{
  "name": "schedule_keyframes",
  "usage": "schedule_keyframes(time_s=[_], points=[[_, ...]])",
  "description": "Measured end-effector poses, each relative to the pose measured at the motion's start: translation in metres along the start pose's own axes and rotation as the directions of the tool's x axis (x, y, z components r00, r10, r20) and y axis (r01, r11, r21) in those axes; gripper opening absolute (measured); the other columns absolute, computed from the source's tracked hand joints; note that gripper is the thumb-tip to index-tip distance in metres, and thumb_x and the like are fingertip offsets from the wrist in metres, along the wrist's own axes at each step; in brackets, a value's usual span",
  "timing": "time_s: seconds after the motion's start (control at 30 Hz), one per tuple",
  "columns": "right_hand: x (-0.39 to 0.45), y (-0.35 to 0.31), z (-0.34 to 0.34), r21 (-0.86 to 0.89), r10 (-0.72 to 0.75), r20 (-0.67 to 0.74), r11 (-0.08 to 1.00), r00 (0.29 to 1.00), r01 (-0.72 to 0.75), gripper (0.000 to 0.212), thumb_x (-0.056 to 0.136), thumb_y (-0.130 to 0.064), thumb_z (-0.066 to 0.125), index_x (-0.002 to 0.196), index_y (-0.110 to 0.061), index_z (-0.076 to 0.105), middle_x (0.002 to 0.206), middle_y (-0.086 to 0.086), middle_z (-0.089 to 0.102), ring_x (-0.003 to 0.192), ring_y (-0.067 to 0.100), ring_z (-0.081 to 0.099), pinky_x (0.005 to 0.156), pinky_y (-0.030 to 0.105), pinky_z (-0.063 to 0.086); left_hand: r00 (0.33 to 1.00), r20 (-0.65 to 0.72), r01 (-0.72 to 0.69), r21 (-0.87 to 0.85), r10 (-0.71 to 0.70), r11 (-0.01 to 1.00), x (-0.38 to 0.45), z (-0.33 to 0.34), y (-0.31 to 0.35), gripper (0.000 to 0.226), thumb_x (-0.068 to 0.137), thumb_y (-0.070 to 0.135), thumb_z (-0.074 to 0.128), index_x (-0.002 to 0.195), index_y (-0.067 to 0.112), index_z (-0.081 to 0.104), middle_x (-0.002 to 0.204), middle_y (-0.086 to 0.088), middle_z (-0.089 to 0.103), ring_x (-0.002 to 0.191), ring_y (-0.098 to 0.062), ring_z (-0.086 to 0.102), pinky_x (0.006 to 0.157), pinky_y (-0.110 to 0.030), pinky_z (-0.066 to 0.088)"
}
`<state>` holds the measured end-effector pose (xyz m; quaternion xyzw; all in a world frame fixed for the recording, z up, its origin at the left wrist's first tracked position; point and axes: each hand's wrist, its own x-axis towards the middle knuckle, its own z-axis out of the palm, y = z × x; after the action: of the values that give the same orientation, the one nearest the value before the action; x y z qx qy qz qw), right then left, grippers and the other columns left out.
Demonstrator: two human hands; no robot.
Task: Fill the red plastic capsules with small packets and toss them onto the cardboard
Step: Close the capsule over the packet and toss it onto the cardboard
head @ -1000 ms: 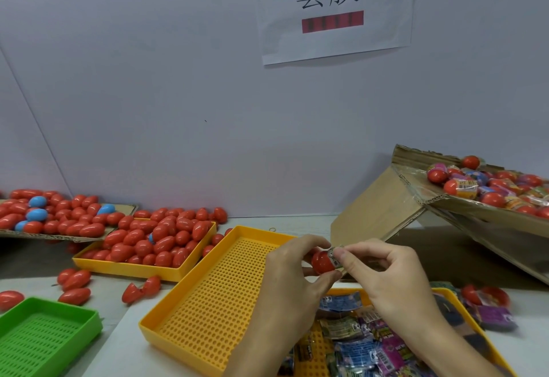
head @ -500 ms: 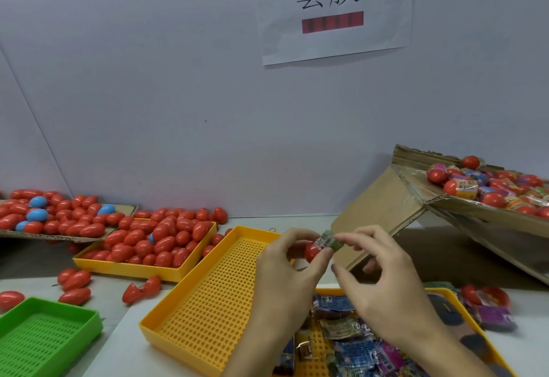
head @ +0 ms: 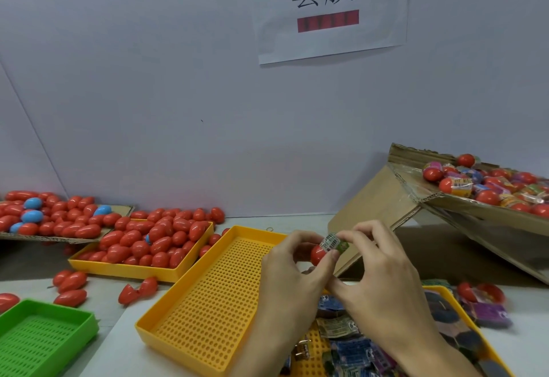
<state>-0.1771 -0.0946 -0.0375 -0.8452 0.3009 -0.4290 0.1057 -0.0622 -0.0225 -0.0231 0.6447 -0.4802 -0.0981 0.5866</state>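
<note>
From the head camera, both hands meet above the perforated yellow plastic tray [head: 208, 302]. The left hand [head: 292, 269] curls thumb and fingers round a red plastic capsule half [head: 318, 254] — its open mouth faces right. The right hand [head: 380, 275] pinches a small green printed packet [head: 335, 242] (barcode showing) at that mouth, touching the capsule. To the right, well apart, the slanted brown cardboard sheet [head: 463, 222] carries filled red capsules. More loose packets [head: 350, 350] lie in the tray beneath the wrists.
</note>
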Motion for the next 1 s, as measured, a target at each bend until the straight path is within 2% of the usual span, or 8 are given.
schedule_keyframes(time_s=[0.27, 0.5, 0.6, 0.7, 0.77, 0.83, 0.9, 1.0], points=[[-0.0002, -0.001, -0.0011, 0.014, 0.013, 0.006, 1.0, 1.0, -0.013, 0.056, 0.07, -0.044, 0.081, 0.119, -0.02, 0.066, 0.107, -0.015, 0.043, 0.099, 0.003, 0.044, 0.078, 0.012, 0.037, 1.0, 0.009, -0.006, -0.012, 0.006, 1.0, 0.0002, 0.0014, 0.0001, 0.008, 0.086, 0.03, 0.076, 0.09, 0.026, 0.07, 0.08, 0.013, 0.068, 0.081, -0.004, 0.066, 0.076, -0.023, 0.056], [-0.0015, -0.0005, 0.0014, 0.036, -0.012, 0.036, 0.999, 0.999, 0.01, 0.054, 0.072, -0.036, 0.086, 0.119, -0.021, 0.066, 0.109, -0.015, 0.042, 0.1, 0.002, 0.043, 0.076, 0.005, 0.032, 0.991, 0.074, 0.115, -0.088, -0.108, 0.99, -0.0008, 0.0001, -0.0007, 0.015, 0.088, 0.03, 0.073, 0.095, 0.025, 0.06, 0.087, -0.008, 0.071, 0.084, -0.021, 0.071, 0.078, -0.042, 0.059], [-0.0014, -0.0004, 0.0023, 0.064, -0.031, 0.051, 0.998, 0.998, 0.028, 0.055, 0.07, -0.036, 0.086, 0.12, -0.022, 0.066, 0.109, -0.016, 0.043, 0.099, 0.001, 0.044, 0.074, 0.005, 0.034, 0.987, 0.098, 0.138, -0.098, -0.128, 0.986, -0.0009, -0.0005, -0.0013, 0.026, 0.085, 0.033, 0.076, 0.094, 0.022, 0.055, 0.083, -0.01, 0.068, 0.084, -0.029, 0.07, 0.076, -0.048, 0.058], [-0.0015, -0.0003, 0.0022, 0.103, -0.054, 0.061, 0.994, 0.997, 0.047, 0.053, 0.069, -0.035, 0.085, 0.117, -0.023, 0.066, 0.107, -0.018, 0.042, 0.098, -0.001, 0.043, 0.071, 0.007, 0.04, 0.985, 0.118, 0.131, -0.065, -0.123, 0.989, 0.0, -0.0008, -0.0029, 0.027, 0.085, 0.033, 0.076, 0.097, 0.023, 0.053, 0.08, -0.012, 0.066, 0.081, -0.029, 0.07, 0.073, -0.047, 0.058], [-0.0015, 0.0, 0.0018, 0.128, -0.07, 0.057, 0.99, 0.996, 0.062, 0.05, 0.069, -0.036, 0.083, 0.115, -0.024, 0.066, 0.106, -0.019, 0.041, 0.099, 0.0, 0.045, 0.072, 0.009, 0.042, 0.987, 0.138, 0.084, -0.012, -0.082, 0.996, 0.0005, -0.0025, -0.0034, 0.022, 0.088, 0.035, 0.072, 0.1, 0.022, 0.059, 0.079, -0.012, 0.066, 0.076, -0.026, 0.067, 0.07, -0.043, 0.057], [-0.0014, 0.0008, 0.0019, 0.139, -0.087, 0.06, 0.987, 0.994, 0.078, 0.05, 0.069, -0.036, 0.081, 0.115, -0.024, 0.066, 0.106, -0.019, 0.04, 0.099, 0.0, 0.044, 0.074, 0.01, 0.042, 0.986, 0.163, 0.036, 0.067, -0.047, 0.997, 0.001, -0.0045, -0.0043, 0.024, 0.09, 0.037, 0.069, 0.085, 0.014, 0.063, 0.077, -0.017, 0.064, 0.069, -0.027, 0.06, 0.066, -0.044, 0.049], [-0.0015, 0.002, 0.0026, 0.13, -0.098, 0.066, 0.988, 0.993, 0.089, 0.054, 0.068, -0.035, 0.084, 0.117, -0.024, 0.066, 0.106, -0.019, 0.039, 0.099, -0.001, 0.042, 0.075, 0.009, 0.041, 0.982, 0.179, 0.032, 0.123, -0.054, 0.992, 0.0009, -0.0057, -0.0045, 0.032, 0.091, 0.037, 0.067, 0.072, 0.013, 0.06, 0.076, -0.018, 0.066, 0.072, -0.033, 0.058, 0.064, -0.045, 0.046], [-0.0018, 0.0034, 0.0031, 0.102, -0.099, 0.077, 0.991, 0.992, 0.091, 0.057, 0.066, -0.038, 0.086, 0.118, -0.025, 0.066, 0.106, -0.017, 0.04, 0.098, -0.001, 0.043, 0.075, 0.009, 0.04, 0.98, 0.19, 0.034, 0.15, -0.062, 0.988, 0.0007, -0.0066, -0.0032, 0.034, 0.091, 0.037, 0.067, 0.068, 0.014, 0.061, 0.075, -0.017, 0.067, 0.073, -0.034, 0.059, 0.062, -0.045, 0.046]])
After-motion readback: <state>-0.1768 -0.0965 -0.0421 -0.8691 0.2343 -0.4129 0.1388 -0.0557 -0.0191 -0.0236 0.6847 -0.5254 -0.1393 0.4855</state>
